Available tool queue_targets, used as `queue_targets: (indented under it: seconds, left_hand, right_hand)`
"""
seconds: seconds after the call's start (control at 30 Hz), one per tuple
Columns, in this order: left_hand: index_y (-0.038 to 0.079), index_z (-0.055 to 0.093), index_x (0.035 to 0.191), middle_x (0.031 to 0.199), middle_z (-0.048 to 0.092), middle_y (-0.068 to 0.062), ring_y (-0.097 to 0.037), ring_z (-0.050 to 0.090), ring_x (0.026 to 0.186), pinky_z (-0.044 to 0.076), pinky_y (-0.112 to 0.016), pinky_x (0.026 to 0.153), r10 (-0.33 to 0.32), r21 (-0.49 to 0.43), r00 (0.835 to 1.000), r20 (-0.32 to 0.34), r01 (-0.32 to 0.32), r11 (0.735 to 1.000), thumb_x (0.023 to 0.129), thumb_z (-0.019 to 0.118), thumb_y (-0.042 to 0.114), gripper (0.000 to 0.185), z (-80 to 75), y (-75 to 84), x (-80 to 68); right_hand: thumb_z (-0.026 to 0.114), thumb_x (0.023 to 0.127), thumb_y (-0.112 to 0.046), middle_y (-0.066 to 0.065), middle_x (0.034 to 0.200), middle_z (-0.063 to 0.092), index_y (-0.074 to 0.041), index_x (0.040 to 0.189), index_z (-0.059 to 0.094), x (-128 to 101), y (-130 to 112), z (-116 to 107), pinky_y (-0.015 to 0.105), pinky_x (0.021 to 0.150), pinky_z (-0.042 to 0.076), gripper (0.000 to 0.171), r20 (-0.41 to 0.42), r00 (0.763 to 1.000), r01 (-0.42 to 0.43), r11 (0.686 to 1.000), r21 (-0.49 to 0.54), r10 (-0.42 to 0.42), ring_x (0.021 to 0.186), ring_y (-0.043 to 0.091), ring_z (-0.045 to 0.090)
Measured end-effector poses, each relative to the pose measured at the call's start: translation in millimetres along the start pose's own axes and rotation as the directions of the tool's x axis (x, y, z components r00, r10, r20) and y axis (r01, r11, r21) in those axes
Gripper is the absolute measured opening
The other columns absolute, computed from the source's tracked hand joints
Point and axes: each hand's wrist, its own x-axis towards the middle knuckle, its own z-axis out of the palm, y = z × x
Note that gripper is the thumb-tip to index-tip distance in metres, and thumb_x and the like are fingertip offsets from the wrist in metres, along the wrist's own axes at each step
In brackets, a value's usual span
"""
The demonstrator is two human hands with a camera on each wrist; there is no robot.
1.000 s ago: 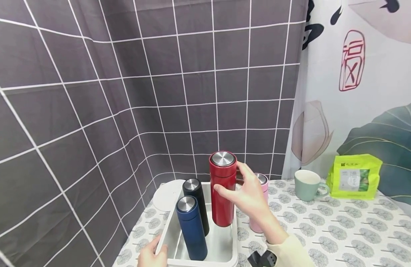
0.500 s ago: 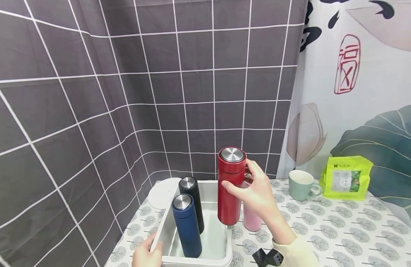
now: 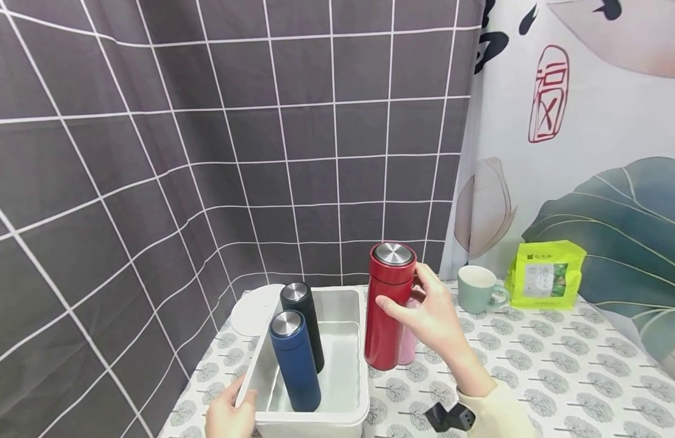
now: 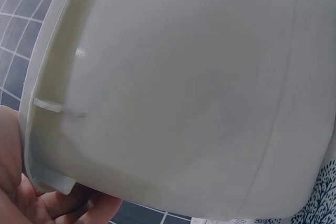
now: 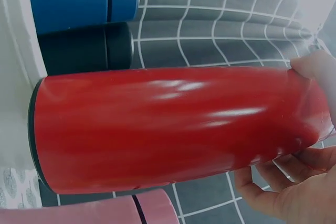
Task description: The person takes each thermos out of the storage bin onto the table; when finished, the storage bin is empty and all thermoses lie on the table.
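Observation:
A red thermos [image 3: 385,316] with a steel-topped lid is gripped near its upper part by my right hand [image 3: 433,319], thumb in front and fingers behind. It is upright and overlaps the right rim of a white plastic bin [image 3: 337,420] in the head view. Inside the bin stand a blue thermos [image 3: 297,371] and, behind it, a black thermos [image 3: 307,328]. The bin's front left corner is held by my left hand [image 3: 231,410], its fingers under the rim in the left wrist view. A pink thermos [image 5: 152,208] is partly hidden behind the red one.
Behind the bin's left side lies a white round plate-like disc [image 3: 255,310]. A pale green mug [image 3: 476,291] and a bright green pouch [image 3: 546,277] stand at the back right of the patterned tablecloth [image 3: 562,365]. A dark gridded curtain [image 3: 337,134] rises behind.
My right hand has carried the red thermos rightward, from over the bin's inside to its right rim. My left hand still holds the bin. The head view has shifted slightly right.

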Motion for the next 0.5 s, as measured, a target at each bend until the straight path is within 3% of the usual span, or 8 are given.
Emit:
queue_targets:
  seconds: [0.5]
  left_hand:
    - [-0.002,0.063,0.125,0.118,0.065,-0.027,-0.050,0.057,0.117,0.043,-0.064,0.100,0.002,-0.015,0.999,0.034,-0.002,1.000,0.087,0.063,0.012,0.041,-4.0,4.4,1.2]
  right_hand:
    - [0.085,0.076,-0.019,0.003,0.116,0.063,-0.009,0.127,0.058,-14,24,-24,0.022,0.086,0.057,0.059,-0.027,1.000,-0.017,0.988,-0.156,0.013,0.103,0.010,0.058]
